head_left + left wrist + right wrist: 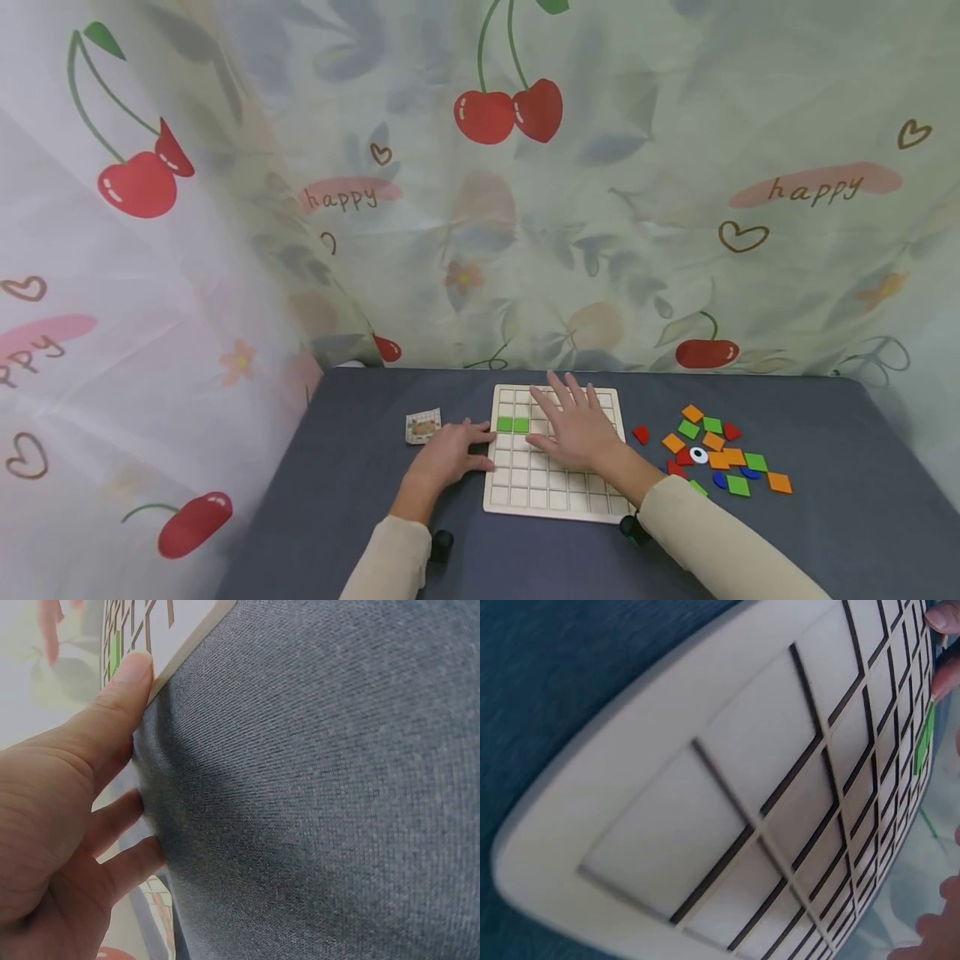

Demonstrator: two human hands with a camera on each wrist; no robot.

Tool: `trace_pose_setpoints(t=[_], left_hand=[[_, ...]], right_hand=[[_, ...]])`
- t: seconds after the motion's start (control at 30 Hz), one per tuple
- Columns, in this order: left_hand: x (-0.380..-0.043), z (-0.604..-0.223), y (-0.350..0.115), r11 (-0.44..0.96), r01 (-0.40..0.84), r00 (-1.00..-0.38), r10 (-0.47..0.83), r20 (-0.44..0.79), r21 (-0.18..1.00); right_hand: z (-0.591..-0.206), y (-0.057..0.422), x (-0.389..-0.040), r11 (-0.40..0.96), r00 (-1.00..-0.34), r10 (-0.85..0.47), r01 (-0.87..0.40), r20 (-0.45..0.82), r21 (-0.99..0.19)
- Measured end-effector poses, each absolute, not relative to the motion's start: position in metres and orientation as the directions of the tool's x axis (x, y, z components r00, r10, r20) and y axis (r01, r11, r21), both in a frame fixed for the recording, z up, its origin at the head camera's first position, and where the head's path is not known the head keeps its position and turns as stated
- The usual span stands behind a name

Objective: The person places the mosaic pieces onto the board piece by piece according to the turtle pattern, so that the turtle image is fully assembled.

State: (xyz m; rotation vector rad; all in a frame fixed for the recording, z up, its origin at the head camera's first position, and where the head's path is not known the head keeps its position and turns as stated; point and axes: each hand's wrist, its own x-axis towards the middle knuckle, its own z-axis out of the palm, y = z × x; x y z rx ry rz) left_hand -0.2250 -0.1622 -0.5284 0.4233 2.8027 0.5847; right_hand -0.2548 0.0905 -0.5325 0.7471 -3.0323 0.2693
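Note:
A pale wooden grid board [517, 479] lies on the dark cloth, with two green square tiles [513, 425] side by side in its grid near the left edge. My left hand [447, 454] rests at the board's left edge, thumb and fingers apart. In the left wrist view its thumb [120, 690] overlaps the board's rim while the other fingers bend loosely beside it. Over the upper right part of the grid, my right hand [581, 429] is spread palm down with nothing in it, hiding several cells. The right wrist view shows bare grid cells at a rounded corner.
Right of the board lies a loose scatter of orange tiles [780, 482], green tiles [738, 486], red pieces [641, 434], blue pieces and a white disc [698, 456] with a dark centre. A small printed card [423, 426] lies left of the board. A patterned curtain [637, 208] hangs behind.

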Motion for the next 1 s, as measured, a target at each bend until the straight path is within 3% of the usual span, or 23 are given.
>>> trace_pose_setpoints(t=[0.6,1.0], left_hand=[[-0.224,-0.529,-0.161,0.888,0.232,-0.929,0.323,-0.178,0.397],[-0.224,-0.530,-0.163,0.881,0.219,-0.928,0.321,-0.189,0.420]], right_hand=[[-0.535,0.141,-0.241,0.879,-0.887,-0.437,-0.456,0.146,-0.141],[-0.543,0.186,-0.233,0.909,-0.922,-0.377,-0.387,0.087,-0.155]])
